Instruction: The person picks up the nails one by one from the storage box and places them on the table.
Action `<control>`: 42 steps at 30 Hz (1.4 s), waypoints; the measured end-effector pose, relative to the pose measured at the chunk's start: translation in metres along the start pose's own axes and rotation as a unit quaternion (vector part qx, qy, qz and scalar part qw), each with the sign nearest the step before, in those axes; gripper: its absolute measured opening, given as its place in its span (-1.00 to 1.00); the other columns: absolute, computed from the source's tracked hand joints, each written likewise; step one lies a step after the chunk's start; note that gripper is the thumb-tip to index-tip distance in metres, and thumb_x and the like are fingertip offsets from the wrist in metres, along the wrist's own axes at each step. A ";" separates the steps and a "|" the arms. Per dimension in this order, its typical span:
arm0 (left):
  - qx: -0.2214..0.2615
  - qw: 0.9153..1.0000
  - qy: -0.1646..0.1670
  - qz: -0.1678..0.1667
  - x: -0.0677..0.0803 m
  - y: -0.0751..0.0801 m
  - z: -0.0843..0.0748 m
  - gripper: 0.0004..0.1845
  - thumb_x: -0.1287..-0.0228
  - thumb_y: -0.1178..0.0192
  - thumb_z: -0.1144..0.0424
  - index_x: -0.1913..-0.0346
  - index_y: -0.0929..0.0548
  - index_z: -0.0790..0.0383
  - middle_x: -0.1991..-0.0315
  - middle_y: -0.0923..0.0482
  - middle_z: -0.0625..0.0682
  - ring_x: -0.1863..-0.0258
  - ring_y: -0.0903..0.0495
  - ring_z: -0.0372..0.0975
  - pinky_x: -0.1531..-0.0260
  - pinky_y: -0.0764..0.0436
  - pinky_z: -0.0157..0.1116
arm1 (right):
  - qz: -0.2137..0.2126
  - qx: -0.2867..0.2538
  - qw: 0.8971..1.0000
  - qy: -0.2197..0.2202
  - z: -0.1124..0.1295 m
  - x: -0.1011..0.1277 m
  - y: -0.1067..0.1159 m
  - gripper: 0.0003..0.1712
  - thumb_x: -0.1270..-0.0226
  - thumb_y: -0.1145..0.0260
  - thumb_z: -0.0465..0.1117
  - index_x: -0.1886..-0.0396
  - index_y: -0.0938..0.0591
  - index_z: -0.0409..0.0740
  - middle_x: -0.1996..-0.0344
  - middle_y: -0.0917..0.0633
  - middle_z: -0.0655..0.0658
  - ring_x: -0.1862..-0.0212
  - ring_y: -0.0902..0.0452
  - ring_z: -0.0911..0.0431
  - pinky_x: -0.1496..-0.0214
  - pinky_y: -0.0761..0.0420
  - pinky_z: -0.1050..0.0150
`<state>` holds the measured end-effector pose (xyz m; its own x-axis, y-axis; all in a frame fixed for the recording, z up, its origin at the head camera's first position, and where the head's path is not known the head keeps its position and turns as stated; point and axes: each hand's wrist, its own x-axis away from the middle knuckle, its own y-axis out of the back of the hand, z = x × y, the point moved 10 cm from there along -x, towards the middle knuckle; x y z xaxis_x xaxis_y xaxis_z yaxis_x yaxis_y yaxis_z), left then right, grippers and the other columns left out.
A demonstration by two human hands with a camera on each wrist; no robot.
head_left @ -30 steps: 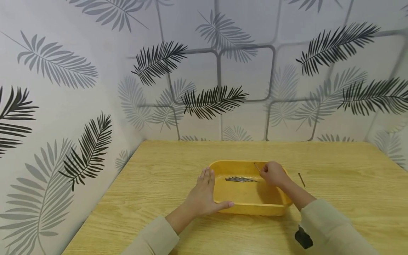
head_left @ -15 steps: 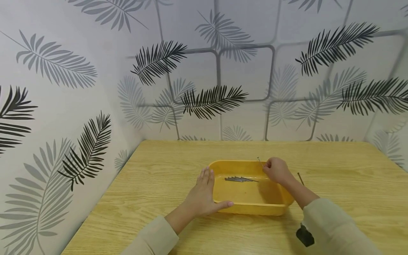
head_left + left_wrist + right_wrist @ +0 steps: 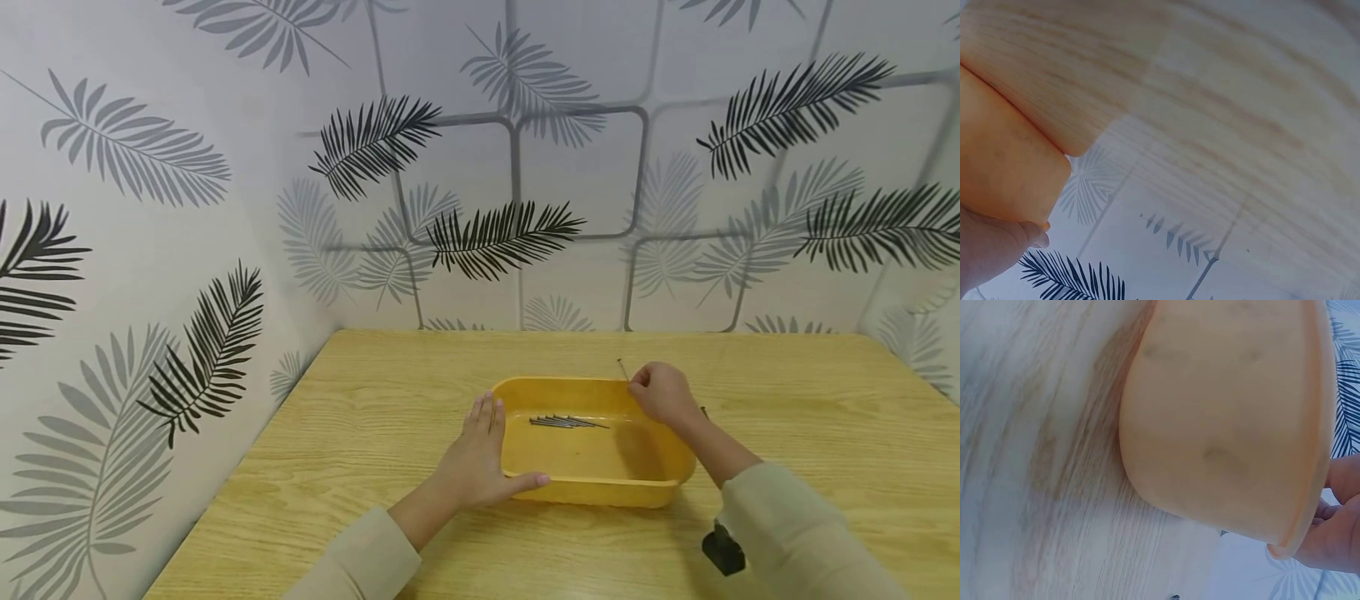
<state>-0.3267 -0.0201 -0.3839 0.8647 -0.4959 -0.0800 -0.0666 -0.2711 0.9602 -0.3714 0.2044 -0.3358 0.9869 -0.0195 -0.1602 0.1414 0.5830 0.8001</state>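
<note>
A yellow plastic tray [image 3: 592, 492] sits on the wooden table [image 3: 375, 417] with several thin nails [image 3: 567, 422] lying in it. My left hand [image 3: 480, 461] rests flat against the tray's left wall, fingers straight, thumb along the front rim. My right hand [image 3: 662, 392] hovers over the tray's back right corner and pinches a single nail [image 3: 622, 369] that points up and back. The left wrist view shows the tray's outer wall [image 3: 1004, 169] and my left hand [image 3: 997, 247] beside it. The right wrist view shows the tray's outer wall [image 3: 1229, 425] and my right hand [image 3: 1335, 525] above its rim.
Another nail [image 3: 703, 410] lies on the table just right of the tray, mostly hidden behind my right wrist. A black wrist camera [image 3: 723, 552] is strapped under my right sleeve. Leaf-patterned walls close the table at the back and left.
My right hand has lifted the pinched nail out of the tray and moved it up and to the right, past the back right corner. The left hand has stayed put.
</note>
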 end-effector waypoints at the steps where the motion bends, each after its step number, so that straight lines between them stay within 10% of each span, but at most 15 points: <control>1: -0.001 1.000 -0.001 -0.001 0.000 0.001 0.000 0.18 -0.08 0.04 -0.46 -0.43 0.13 0.44 -0.46 0.27 0.32 -0.47 0.22 0.09 -0.40 -0.09 -0.06 | -0.002 -0.001 1.000 -0.001 -0.001 0.000 0.001 -0.80 -0.25 -0.09 -0.36 0.37 -0.56 -0.46 0.46 -0.59 -0.31 0.47 -0.45 0.04 0.46 -0.48 0.27; 42: -0.006 1.000 -0.004 -0.003 0.000 0.001 0.000 0.19 -0.07 0.06 -0.48 -0.43 0.13 0.44 -0.46 0.26 0.34 -0.47 0.22 0.10 -0.38 -0.12 -0.06 | -0.034 -0.020 0.998 -0.042 -0.032 0.002 0.029 -0.73 -0.23 -0.01 -0.33 0.33 -0.56 -0.48 0.38 -0.61 -0.37 0.39 -0.49 -0.03 0.40 -0.51 0.23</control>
<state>-0.3271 -0.0200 -0.3831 0.8606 -0.5017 -0.0877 -0.0562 -0.2648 0.9627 -0.3683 0.2475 -0.3316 0.9782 -0.1280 -0.1633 0.2075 0.6103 0.7645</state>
